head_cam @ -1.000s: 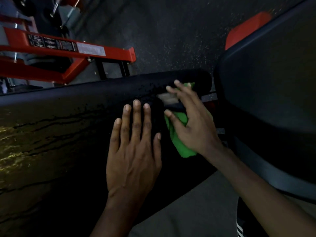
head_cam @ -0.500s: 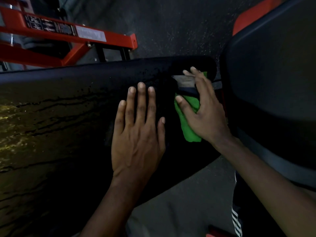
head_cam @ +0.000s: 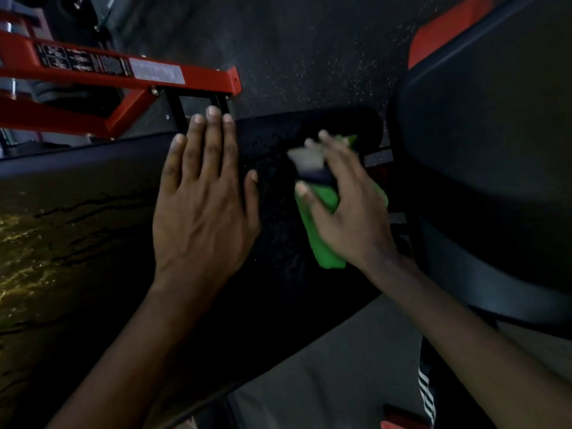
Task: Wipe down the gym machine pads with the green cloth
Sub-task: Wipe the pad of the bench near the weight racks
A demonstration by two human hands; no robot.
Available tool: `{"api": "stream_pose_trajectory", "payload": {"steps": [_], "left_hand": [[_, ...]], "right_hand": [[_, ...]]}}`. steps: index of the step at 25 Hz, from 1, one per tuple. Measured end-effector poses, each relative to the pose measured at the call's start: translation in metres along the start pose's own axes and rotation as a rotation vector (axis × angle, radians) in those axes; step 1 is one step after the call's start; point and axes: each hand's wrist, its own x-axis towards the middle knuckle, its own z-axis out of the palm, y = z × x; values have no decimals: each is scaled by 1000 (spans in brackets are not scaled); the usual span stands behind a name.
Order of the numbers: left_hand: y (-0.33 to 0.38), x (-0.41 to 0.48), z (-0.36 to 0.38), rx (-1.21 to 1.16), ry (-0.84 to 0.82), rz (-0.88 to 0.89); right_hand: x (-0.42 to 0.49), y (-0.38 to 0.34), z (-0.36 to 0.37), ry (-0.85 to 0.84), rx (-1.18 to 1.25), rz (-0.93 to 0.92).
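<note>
A long black machine pad (head_cam: 93, 187) runs across the view, wet and streaked on its left part. My left hand (head_cam: 204, 205) lies flat on it with fingers spread, fingertips reaching its far edge. My right hand (head_cam: 349, 209) presses the folded green cloth (head_cam: 322, 236) onto the pad's right end. Under the same hand's fingers is a small blurred object, pale on top and dark below (head_cam: 309, 165); I cannot tell what it is. A second, larger black pad (head_cam: 489, 156) stands to the right.
An orange steel frame (head_cam: 102, 72) with a warning label runs behind the pad at upper left. Dark speckled rubber floor (head_cam: 303, 51) lies beyond. An orange part (head_cam: 445, 29) shows behind the right pad. My striped trouser leg (head_cam: 425, 394) is at the bottom right.
My left hand has slid up the pad to its far edge. My right hand with the cloth stays at the pad's right end and is now motion-blurred.
</note>
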Motion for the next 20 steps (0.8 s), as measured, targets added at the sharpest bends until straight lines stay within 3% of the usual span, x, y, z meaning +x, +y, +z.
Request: {"api": "stream_pose_trajectory", "payload": {"steps": [4, 9, 16, 20], "left_hand": [[4, 0, 5, 28, -18, 38], [6, 3, 7, 45, -18, 58], [7, 5, 7, 19, -13, 43], [8, 5, 8, 28, -15, 42]], "right_hand": [[2, -1, 6, -22, -24, -51], [85, 1, 0, 23, -82, 94], [11, 0, 2, 108, 23, 226], [69, 2, -1, 91, -55, 260]]}}
